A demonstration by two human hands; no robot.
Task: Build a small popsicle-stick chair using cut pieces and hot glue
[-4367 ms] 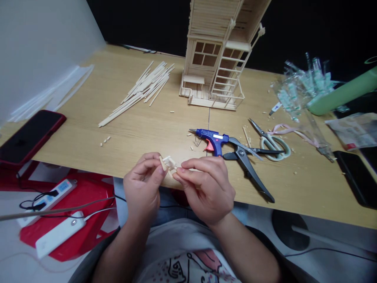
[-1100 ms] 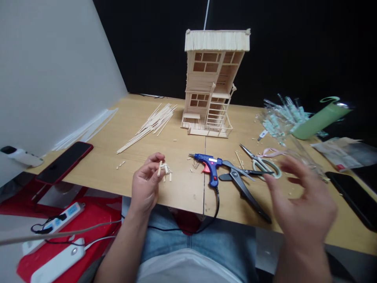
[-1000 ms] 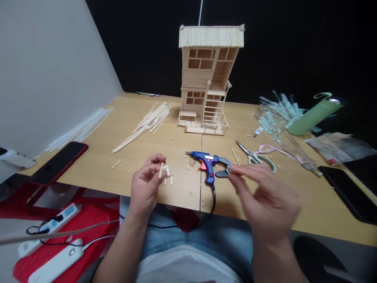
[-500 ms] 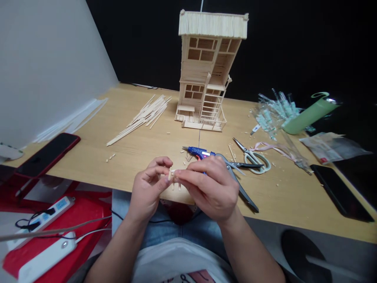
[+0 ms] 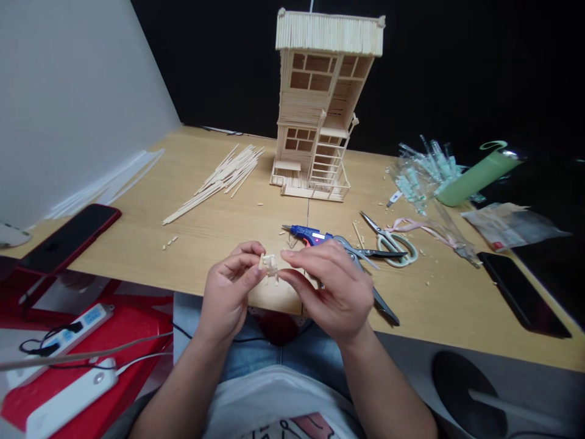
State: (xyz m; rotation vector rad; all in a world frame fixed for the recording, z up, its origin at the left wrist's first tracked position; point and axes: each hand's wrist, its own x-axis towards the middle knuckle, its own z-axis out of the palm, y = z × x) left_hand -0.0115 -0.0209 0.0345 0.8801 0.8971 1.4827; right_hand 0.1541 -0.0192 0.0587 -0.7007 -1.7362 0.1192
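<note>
Between thumb and fingers, my left hand (image 5: 232,286) holds a small wooden stick piece (image 5: 270,266) with short legs, over the table's front edge. Close on its right is my right hand (image 5: 329,286), thumb and forefinger parted at the piece, with nothing visible between them. Behind my right hand lies a blue glue gun (image 5: 304,234), partly covered by the hand. Grey-handled cutters (image 5: 386,308) lie partly beneath it. A tall stick-built model house (image 5: 315,110) stands upright at the back of the table.
Loose sticks (image 5: 223,177) lie left of the house. To the right are scissors (image 5: 402,250), a green bottle (image 5: 478,177), plastic wrappers (image 5: 414,177) and a black phone (image 5: 525,292). A red-edged phone (image 5: 68,238) lies left. Power strips (image 5: 68,341) sit on a red surface below.
My right thumb and forefinger have come apart and moved off the small piece, which now shows more fully in my left hand. The whole view has shifted slightly.
</note>
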